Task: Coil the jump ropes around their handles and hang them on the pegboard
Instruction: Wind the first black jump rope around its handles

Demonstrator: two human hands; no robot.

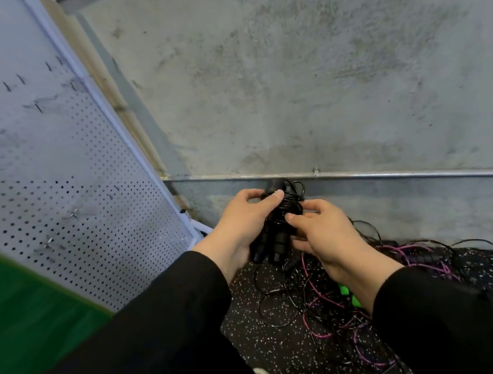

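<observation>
Black jump rope point(284, 205), cord wound round paired handles point(268, 247), held in front of us above floor, near base of concrete wall point(286, 70). Our left hand point(240, 222) grips bundle, thumb over coils; our right hand point(324, 233) pinches cord at bundle's side. Black sleeves on both arms. Below, on speckled rubber floor point(293, 348), loose tangle of pink and black ropes point(335, 307), green handles point(349, 296) partly hidden. White pegboard point(48, 183) with hooks stands at left, no rope on it.
</observation>
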